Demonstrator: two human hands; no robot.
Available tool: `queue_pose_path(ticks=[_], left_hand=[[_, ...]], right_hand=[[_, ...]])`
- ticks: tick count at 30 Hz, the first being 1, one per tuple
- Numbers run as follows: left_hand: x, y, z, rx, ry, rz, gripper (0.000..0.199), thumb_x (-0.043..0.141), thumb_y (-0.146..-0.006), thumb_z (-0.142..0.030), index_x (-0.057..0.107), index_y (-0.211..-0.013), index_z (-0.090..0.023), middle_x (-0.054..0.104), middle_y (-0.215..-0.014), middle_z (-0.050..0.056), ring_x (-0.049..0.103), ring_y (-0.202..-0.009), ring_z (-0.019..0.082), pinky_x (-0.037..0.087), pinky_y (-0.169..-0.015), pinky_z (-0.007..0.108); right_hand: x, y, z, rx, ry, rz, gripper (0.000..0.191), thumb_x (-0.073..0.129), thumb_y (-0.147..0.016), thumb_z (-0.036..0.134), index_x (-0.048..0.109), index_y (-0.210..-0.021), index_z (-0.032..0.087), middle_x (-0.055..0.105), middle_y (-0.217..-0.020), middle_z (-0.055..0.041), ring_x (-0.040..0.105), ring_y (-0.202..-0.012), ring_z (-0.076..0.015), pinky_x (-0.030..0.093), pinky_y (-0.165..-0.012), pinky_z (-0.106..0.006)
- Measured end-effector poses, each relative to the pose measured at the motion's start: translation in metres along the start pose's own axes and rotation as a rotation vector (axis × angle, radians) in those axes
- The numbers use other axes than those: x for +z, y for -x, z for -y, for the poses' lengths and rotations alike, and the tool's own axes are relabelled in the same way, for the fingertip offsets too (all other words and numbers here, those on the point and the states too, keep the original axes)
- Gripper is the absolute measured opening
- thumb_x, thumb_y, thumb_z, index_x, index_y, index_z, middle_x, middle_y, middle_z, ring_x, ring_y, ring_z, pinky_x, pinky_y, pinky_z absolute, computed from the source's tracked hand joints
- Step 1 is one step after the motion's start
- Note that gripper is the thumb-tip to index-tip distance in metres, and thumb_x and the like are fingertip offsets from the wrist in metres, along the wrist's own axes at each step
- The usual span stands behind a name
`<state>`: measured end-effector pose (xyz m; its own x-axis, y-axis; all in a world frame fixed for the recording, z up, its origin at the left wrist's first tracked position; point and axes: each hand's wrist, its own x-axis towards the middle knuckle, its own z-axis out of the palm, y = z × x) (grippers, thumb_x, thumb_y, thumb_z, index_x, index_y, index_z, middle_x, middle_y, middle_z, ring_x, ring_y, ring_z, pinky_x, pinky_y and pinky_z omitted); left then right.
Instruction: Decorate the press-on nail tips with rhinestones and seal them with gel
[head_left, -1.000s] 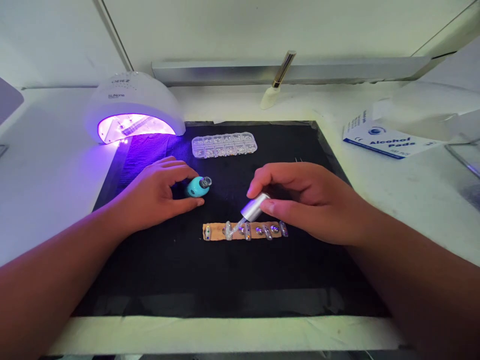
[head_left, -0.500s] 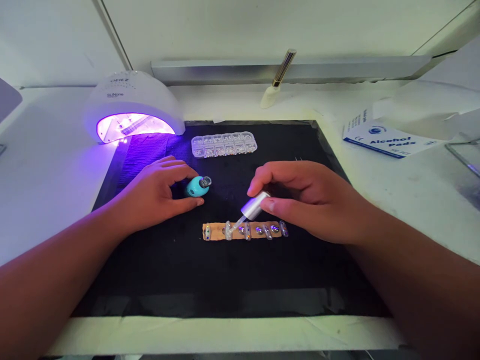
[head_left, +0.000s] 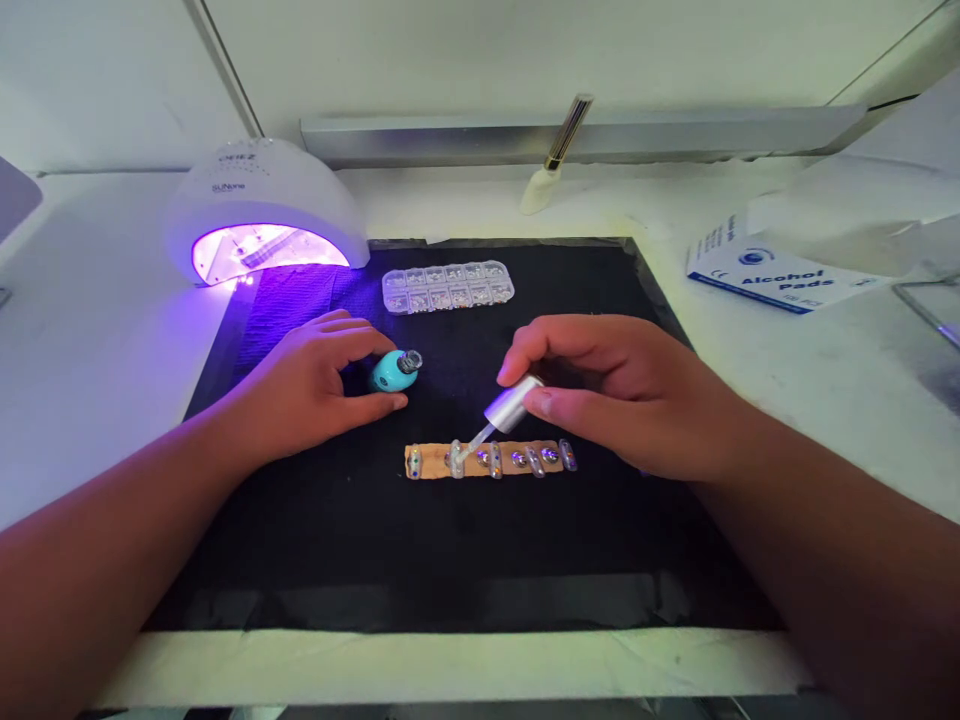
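Pinching the brush (head_left: pixel 505 410) in my right hand (head_left: pixel 626 400), its tip at a fake nail (head_left: pixel 456 466) on the strip (head_left: pixel 433 463), left hand (head_left: pixel 322 380) wrapped round the leaning uncapped bottle (head_left: pixel 394 372); over-tilting could spill it.

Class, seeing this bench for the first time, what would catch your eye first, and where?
The white lamp, glowing purple at the back left, probably draws the eye first. Then comes the turquoise bottle in the left hand, left of centre on the black mat, and the silver-capped brush that the right hand points at the tan strip.
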<state>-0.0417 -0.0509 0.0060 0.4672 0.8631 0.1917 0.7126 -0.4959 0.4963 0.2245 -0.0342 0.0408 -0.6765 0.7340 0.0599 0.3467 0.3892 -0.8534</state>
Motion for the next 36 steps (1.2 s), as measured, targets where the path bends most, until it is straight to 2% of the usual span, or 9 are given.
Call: queue_pose_path(ticks=[36], left_hand=[[0.0003, 0.0017, 0.0011, 0.009, 0.009, 0.004, 0.024, 0.069, -0.082, -0.039, 0.068, -0.093, -0.017, 0.066, -0.085, -0.001, 0.057, -0.080, 0.017, 0.042, -0.074, 0.029]], right_hand=[[-0.0006, -0.0002, -0.0052, 0.040, -0.036, -0.039, 0.006, 0.057, -0.081, 0.021, 0.062, -0.082, 0.019, 0.058, -0.070, 0.0028, 0.051, -0.060, -0.0103, 0.041, -0.054, -0.024]])
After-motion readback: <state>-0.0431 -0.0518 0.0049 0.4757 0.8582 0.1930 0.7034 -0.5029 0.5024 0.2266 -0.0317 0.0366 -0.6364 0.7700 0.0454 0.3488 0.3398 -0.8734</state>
